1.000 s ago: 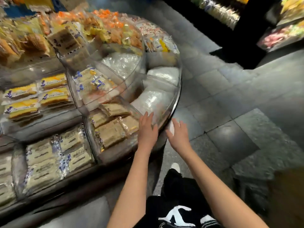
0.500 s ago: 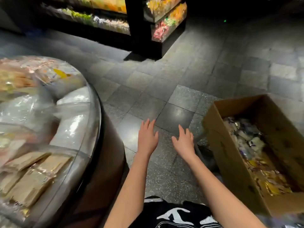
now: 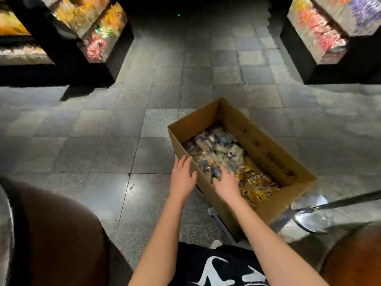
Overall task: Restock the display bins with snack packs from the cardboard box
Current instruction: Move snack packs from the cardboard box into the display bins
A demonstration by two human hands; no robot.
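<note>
An open cardboard box (image 3: 268,149) stands on the tiled floor, right of centre. Inside lie several snack packs (image 3: 218,149), pale and purple at the far end, yellow ones (image 3: 259,186) nearer me. My left hand (image 3: 182,178) hovers with straight fingers at the box's near left wall, outside it. My right hand (image 3: 225,181) reaches over that wall into the box, fingers spread over the packs, holding nothing that I can see. The display bins are out of view.
The brown side of the round display stand (image 3: 51,234) fills the lower left. Dark shelves with bright sweets stand at the far left (image 3: 97,32) and far right (image 3: 321,38). A shiny metal base with a pole (image 3: 309,211) sits right of the box.
My view has swung right, from the display bins to the box on the floor. Both hands have moved from the bin's rim to the box; the right one is now inside it.
</note>
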